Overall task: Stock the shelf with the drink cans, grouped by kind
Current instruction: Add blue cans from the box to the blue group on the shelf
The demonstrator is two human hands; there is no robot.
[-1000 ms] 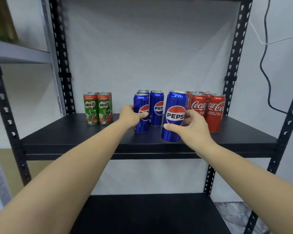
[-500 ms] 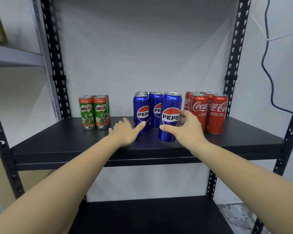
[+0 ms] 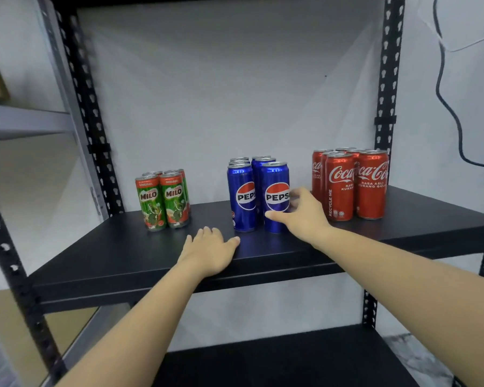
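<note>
Since a second ago we have set the front-right blue aluminium Pepsi can [image 3: 275,198] down into its group and drawn our left hand [image 3: 211,251] back off the neighbouring blue can [image 3: 242,196]; it now lies flat, fingers spread, on the matte black metal shelf [image 3: 123,263]. Our right hand [image 3: 302,213] still curls thumb and fingers round the can's lower body. The can stands upright mid-shelf, between the green Milo cans [image 3: 164,201] and the red glossy Coca-Cola cans [image 3: 352,184], apart from both. We judge it rigid, smooth and slippery, fairly heavy if full; best gripped round the cylinder's middle.
</note>
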